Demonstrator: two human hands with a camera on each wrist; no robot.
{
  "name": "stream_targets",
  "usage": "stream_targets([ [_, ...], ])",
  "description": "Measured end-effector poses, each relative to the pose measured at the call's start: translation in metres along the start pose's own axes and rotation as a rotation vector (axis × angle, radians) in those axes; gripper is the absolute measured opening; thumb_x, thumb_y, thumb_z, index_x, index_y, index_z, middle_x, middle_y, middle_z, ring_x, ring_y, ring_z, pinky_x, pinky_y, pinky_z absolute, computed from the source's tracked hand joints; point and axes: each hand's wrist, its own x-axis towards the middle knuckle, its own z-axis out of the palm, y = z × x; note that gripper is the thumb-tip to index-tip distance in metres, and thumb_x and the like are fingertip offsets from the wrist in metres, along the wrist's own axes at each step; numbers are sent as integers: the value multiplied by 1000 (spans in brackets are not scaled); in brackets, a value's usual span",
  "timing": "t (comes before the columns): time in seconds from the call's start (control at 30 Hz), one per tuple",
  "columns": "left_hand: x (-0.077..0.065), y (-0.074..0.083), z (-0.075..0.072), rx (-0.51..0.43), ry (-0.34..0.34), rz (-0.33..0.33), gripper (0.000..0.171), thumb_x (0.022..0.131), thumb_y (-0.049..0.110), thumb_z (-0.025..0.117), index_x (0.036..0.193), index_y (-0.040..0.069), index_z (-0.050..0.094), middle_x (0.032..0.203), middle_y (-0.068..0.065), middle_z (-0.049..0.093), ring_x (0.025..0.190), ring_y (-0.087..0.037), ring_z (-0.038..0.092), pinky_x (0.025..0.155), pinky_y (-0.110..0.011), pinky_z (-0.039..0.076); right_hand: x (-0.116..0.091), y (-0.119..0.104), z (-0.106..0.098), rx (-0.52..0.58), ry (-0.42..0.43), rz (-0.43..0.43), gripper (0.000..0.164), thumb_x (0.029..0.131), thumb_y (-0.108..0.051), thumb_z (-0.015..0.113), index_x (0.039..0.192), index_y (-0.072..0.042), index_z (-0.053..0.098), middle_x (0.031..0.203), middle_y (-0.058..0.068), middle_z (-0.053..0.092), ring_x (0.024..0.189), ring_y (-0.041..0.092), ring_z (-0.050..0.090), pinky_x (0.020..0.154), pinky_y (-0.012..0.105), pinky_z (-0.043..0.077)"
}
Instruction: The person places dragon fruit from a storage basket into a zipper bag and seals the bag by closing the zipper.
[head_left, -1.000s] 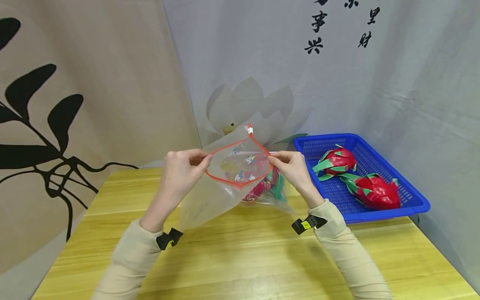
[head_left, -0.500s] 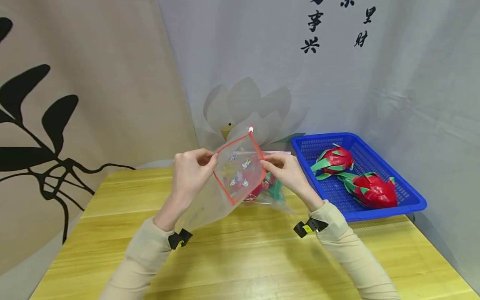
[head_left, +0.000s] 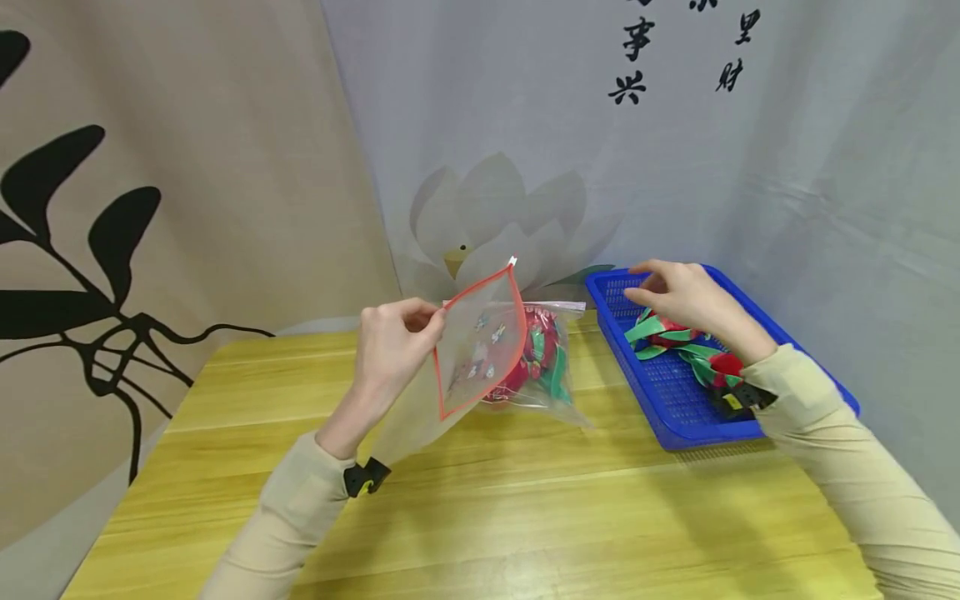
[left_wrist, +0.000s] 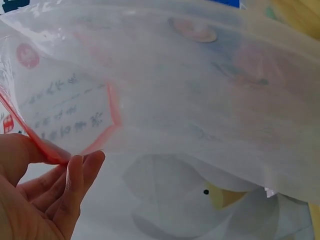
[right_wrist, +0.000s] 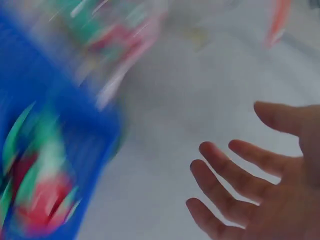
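A translucent zip bag (head_left: 483, 346) with a red zip edge and small printed figures hangs with its mouth spread. My left hand (head_left: 397, 346) pinches the rim on its left side; the left wrist view shows thumb and fingers on the red edge of the bag (left_wrist: 210, 100). My right hand (head_left: 686, 296) is above the blue basket (head_left: 645, 400), fingers apart and holding nothing, as the right wrist view also shows of that hand (right_wrist: 255, 190). Below it in the basket lie red dragon fruits (head_left: 663, 333) with green leaves, partly hidden by the hand and wrist.
Behind the held bag, a clear filled bag (head_left: 551, 358) with red and green contents lies on the wooden table (head_left: 480, 508). A printed cloth (head_left: 510, 100) hangs behind the table. The basket stands near the table's right side.
My right hand has let go of the bag's rim and moved right, over the basket. The left hand has shifted slightly right and still holds the bag.
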Motion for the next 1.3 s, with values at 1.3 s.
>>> stream_targets([
  [1.3, -5, -5, 0, -11, -37, -4, 14, 83, 9, 63, 80, 2, 75, 67, -9, 72, 56, -17, 67, 51, -16, 44, -41, 171, 25, -334, -284, 82, 76, 67, -45, 79, 125, -2, 55, 114, 37, 43, 89, 44, 55, 67, 61, 49],
])
